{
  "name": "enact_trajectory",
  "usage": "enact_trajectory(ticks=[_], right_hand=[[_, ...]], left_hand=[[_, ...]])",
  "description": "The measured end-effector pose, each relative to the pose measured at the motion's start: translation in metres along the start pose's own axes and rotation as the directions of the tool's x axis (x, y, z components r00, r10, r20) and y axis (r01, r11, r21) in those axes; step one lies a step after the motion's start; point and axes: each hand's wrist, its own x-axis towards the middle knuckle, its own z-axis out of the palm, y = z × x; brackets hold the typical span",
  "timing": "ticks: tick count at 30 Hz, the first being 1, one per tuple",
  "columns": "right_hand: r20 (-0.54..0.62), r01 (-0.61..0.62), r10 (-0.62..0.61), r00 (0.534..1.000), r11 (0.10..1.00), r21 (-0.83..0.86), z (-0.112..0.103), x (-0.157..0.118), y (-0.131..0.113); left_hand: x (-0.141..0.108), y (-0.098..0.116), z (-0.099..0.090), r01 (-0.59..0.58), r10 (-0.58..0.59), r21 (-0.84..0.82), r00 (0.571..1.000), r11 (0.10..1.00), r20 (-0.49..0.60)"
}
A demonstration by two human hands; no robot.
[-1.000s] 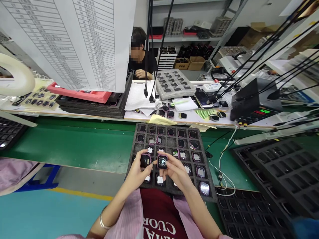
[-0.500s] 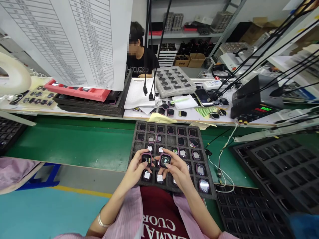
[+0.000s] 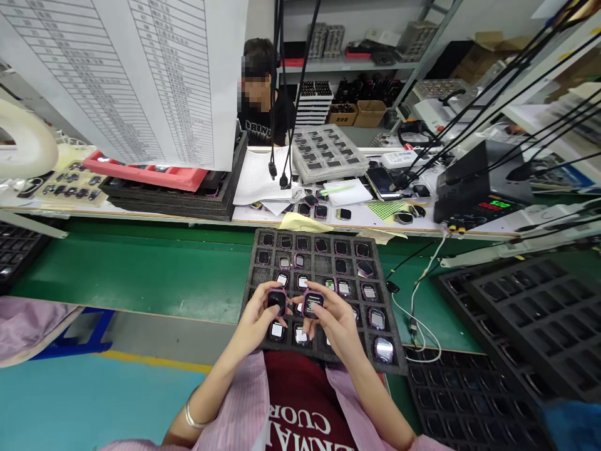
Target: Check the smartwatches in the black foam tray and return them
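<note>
My left hand (image 3: 256, 314) grips a purple-framed smartwatch (image 3: 277, 302) with a dark screen, its thumb on the glass. Beside it, my right hand (image 3: 335, 313) holds a second watch (image 3: 313, 303), whose screen shows lines of white text, with the thumb at its lower edge. Both watches are over a dark foam tray (image 3: 307, 245) of square compartments. Many compartments hold watches, some with dark screens and others with pale labels or films. The hands cover some of the middle compartments.
A bench (image 3: 361, 219) beyond the tray carries papers, a clear plastic case (image 3: 328, 153), a red tray (image 3: 145, 170) and a black power unit (image 3: 483, 188). Cables hang overhead. More foam trays (image 3: 539, 313) stand at right. A person (image 3: 263, 94) sits across the bench.
The right watch's screen has gone from a dial to lines of text. The left watch's screen is now dark, without its small lit patch. The person opposite has leaned slightly left.
</note>
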Motion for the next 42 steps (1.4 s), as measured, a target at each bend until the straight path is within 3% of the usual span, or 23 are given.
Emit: enact_trajectory(ticks=[5,7,8,9,10,13,18,24,27,29,33,37,42], right_hand=[[0.085,0.046,-0.036,0.996,0.993,-0.112,-0.014,0.006,0.008],[0.142,0.091,-0.051,0.989,0.951,-0.296,-0.032,0.022,0.017],[0.163,0.124,-0.058,0.985,0.894,-0.431,-0.043,0.033,0.022],[0.150,0.150,-0.070,0.986,0.767,-0.624,-0.056,0.046,0.027],[0.114,0.147,-0.093,0.989,0.571,-0.808,-0.069,0.060,0.032],[0.028,0.088,-0.162,0.986,0.375,-0.923,-0.107,0.096,0.043],[0.023,0.050,-0.169,0.985,0.155,-0.987,-0.141,0.110,0.048],[-0.009,-0.005,-0.129,0.992,0.035,-0.999,-0.155,0.097,0.039],[-0.128,-0.124,-0.178,0.976,0.030,-0.992,-0.157,0.095,0.036],[-0.249,-0.243,-0.227,0.942,0.054,-0.968,-0.157,0.095,0.036],[-0.400,-0.362,-0.274,0.874,0.182,-0.914,-0.154,0.097,0.043],[-0.429,-0.307,-0.273,0.861,0.394,-0.867,-0.157,0.093,0.046],[-0.342,-0.108,-0.207,0.916,0.695,-0.711,-0.156,0.069,0.028]], left_hand=[[0.001,-0.002,-0.002,-0.003,0.003,-0.004,1.000,1.000,-0.016],[0.003,-0.005,-0.004,-0.005,0.005,-0.012,1.000,1.000,-0.023],[0.003,-0.006,-0.005,-0.004,0.004,-0.016,1.000,1.000,-0.026],[0.003,-0.007,-0.005,-0.002,0.002,-0.018,1.000,1.000,-0.029],[0.004,-0.009,-0.005,0.000,-0.001,-0.019,1.000,1.000,-0.031],[0.005,-0.014,-0.004,0.011,-0.012,-0.015,0.999,1.000,-0.033],[0.010,-0.023,-0.001,0.027,-0.027,0.003,0.998,1.000,-0.054],[0.021,-0.029,0.012,0.061,-0.059,0.035,0.997,0.998,-0.045],[0.027,-0.037,0.019,0.045,-0.044,0.050,0.999,0.998,-0.030],[0.033,-0.045,0.023,0.037,-0.035,0.078,0.999,0.996,-0.027],[0.050,-0.061,0.034,0.022,0.003,0.248,0.995,0.969,-0.096],[0.066,-0.066,0.051,-0.067,0.158,0.452,0.973,0.890,-0.168],[0.069,-0.057,0.069,-0.090,0.157,0.522,0.984,0.848,-0.085]])
